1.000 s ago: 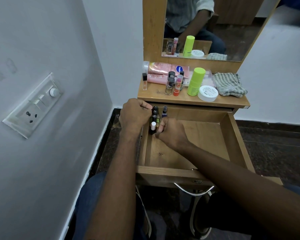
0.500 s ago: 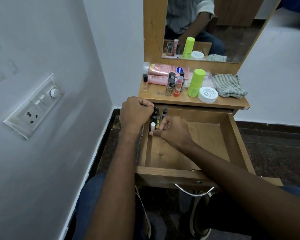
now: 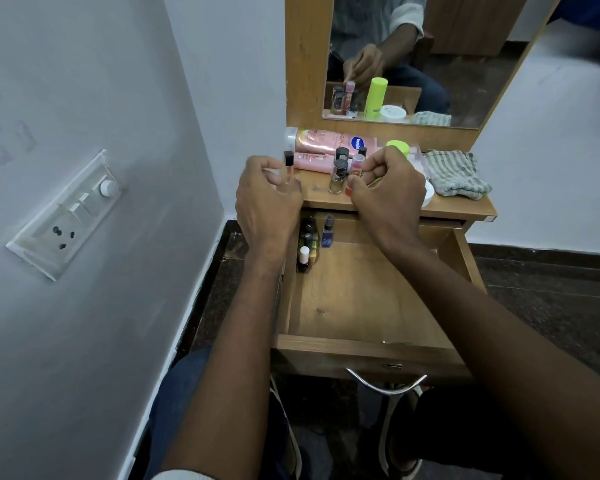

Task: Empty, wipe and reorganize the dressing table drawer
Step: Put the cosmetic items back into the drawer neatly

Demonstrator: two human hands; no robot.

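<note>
- My left hand (image 3: 267, 199) hovered over the near left corner of the wooden desk (image 3: 458, 206), its grip loosely curled beside a slim clear vial with a black cap (image 3: 288, 166); I could not tell whether the fingers touched it.
- My right hand (image 3: 388, 188) was over the desk's middle, its grip pinched on a small tube with an orange-red base (image 3: 351, 188).
- The open wooden drawer (image 3: 357, 346) stood pulled toward me below the desk, its metal handle (image 3: 387, 386) at the near edge.
- A cluster of small nail polish bottles (image 3: 308, 245) stood in the drawer's far left corner, with a blue bottle (image 3: 327, 232) just to its right.
- On the desk, a pink lotion bottle lying on its side (image 3: 329, 140) sat far left, a gold-filled bottle with a dark cap (image 3: 338, 176) stood between my hands, and a striped folded cloth (image 3: 456, 173) lay at the right.
- A lime-green cap (image 3: 397, 145) showed behind my right hand.
</note>
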